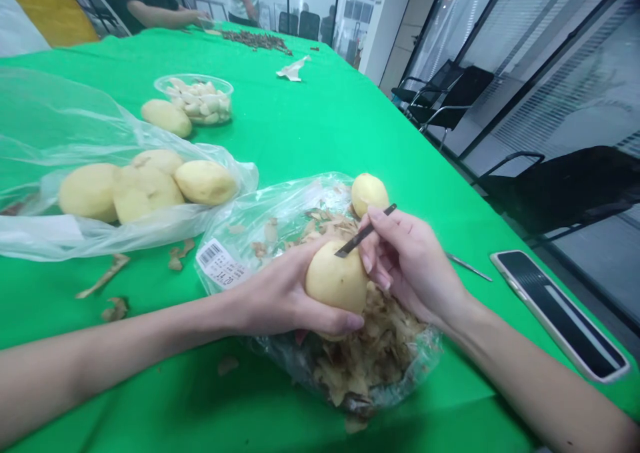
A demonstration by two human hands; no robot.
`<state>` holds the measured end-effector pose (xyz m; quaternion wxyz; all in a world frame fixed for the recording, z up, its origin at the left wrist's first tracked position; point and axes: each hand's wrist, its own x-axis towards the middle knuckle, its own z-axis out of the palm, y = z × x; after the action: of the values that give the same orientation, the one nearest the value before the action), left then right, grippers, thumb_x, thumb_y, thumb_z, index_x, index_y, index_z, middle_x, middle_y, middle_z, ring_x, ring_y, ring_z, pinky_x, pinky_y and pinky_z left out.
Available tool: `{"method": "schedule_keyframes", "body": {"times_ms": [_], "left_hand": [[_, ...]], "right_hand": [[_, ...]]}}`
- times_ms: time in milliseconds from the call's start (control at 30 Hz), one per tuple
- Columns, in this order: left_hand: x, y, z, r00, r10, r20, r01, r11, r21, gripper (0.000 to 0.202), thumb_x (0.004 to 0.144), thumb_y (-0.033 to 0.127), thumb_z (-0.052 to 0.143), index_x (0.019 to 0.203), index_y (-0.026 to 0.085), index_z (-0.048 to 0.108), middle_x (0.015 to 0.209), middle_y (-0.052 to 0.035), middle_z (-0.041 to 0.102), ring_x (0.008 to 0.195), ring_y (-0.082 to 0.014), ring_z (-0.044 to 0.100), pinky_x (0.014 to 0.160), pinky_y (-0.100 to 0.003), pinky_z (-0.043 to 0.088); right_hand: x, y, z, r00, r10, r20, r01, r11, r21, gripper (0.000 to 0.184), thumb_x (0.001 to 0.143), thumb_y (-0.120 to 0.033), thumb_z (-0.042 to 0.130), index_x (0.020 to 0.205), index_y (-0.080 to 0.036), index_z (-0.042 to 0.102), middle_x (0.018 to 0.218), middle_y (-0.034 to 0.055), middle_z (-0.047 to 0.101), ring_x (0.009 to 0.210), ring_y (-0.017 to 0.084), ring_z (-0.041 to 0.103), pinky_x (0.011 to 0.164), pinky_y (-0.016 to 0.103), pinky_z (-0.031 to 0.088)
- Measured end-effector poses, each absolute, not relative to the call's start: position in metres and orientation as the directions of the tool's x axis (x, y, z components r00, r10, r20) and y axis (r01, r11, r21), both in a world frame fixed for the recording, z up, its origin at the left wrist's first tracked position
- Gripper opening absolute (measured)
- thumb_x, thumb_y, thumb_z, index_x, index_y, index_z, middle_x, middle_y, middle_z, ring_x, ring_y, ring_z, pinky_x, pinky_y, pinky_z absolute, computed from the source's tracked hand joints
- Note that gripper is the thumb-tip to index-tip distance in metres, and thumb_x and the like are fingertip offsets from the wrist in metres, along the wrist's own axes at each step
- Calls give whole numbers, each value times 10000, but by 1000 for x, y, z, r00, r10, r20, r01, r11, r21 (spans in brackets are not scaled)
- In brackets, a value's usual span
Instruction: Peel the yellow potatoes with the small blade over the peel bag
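Observation:
My left hand (285, 289) is wrapped round a peeled potato (336, 283), with the thumb along its near side. In my right hand (407, 256) is a slim dark blade-like tool (364, 231), pinched between thumb and fingers. Its tip touches the top of the potato; I cannot tell whether it goes in. Below both hands, brown potato peels (370, 353) are heaped on a clear plastic bag (280, 206) with a barcode label. Another peeled potato (369, 194) rests just beyond my right fingers.
At left, several peeled potatoes (145, 189) lie in a clear bag (90, 243). Beyond are a single potato (167, 118) and a tub of garlic cloves (200, 103). A thin metal rod (470, 266) and a phone (560, 313) lie at right. A person's arm (160, 16) shows far back.

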<state>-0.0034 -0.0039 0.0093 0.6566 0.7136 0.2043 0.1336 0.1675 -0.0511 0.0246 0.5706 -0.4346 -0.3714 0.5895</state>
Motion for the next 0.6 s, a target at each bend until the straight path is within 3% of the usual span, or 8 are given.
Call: {"method": "schedule_keyframes", "body": {"times_ms": [133,400,600], "left_hand": [[-3,-4,10,879,473,-60,116,-89,989,430,720,337,776,1065,217,548,959,-4,649,787,-169,618,588,-230,513],[-2,-3,12,878,477,30,75,-198,977,435,718,304,788,1099,208,602,990,-3,651,872,-174,615,761,-272,518],[-1,-2,13,899,431,77,9,-194,981,400,736,237,765,1102,203,606,1132,-29,642,1000,-197,606,886,-307,501]], "right_hand": [[167,-51,25,14,997,-78,-316,-69,-946,308,824,-414,692,687,-156,591,459,-26,616,288,48,450,298,135,349],[169,-51,26,-41,994,-105,-285,-112,-952,385,845,-384,668,556,-141,591,410,-30,569,276,22,401,293,116,303],[168,-51,28,-54,990,-132,-282,-142,-949,404,804,-411,711,529,-149,576,380,-36,545,269,20,371,277,112,269]]}}
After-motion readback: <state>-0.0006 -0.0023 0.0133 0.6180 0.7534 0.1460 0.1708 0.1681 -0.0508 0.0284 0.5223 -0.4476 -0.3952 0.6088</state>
